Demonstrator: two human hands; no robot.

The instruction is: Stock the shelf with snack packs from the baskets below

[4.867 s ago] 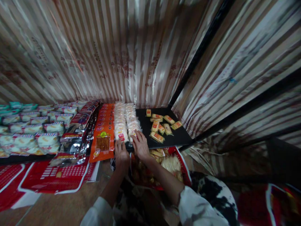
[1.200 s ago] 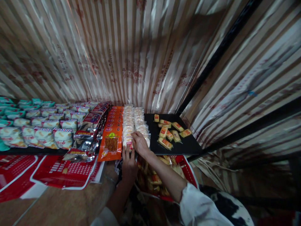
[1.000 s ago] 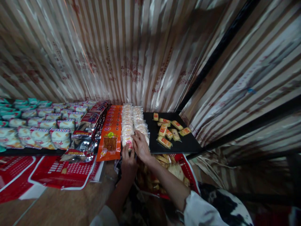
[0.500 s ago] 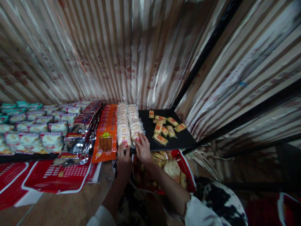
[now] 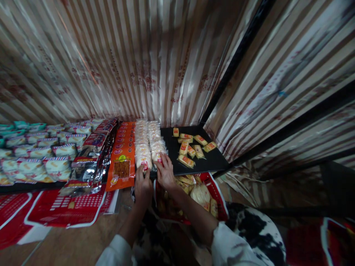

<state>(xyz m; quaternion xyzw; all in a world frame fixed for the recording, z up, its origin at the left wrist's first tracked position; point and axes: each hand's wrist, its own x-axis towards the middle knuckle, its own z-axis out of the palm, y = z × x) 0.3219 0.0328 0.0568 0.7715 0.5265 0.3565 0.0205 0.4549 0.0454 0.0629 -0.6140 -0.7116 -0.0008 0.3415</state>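
Note:
Two rows of clear packets with white, cracker-like snacks run front to back on the black shelf (image 5: 180,169). At the near end of the left row, my left hand (image 5: 143,187) is closed on the front white snack packet (image 5: 144,162), thumb and fingers bent against it. My right hand (image 5: 165,173) is closed on the front white snack packet (image 5: 156,153) of the right row, fingers over its top and right side. Both packets rest on the shelf, partly covered by my fingers. Several yellow wrapped snacks (image 5: 186,161) lie loosely to the right.
Left of the rows are orange snack bags (image 5: 122,159), dark foil packs (image 5: 93,142) and several white packets (image 5: 57,168). A red basket (image 5: 220,195) of yellow packets stands below my right arm. Another red basket (image 5: 66,212) is under the shelf's left part. Striped sheeting (image 5: 155,66) hangs behind.
The whole view has shifted slightly, so the shelf appears a little further left. Both hands stay at the front packets of the two rows.

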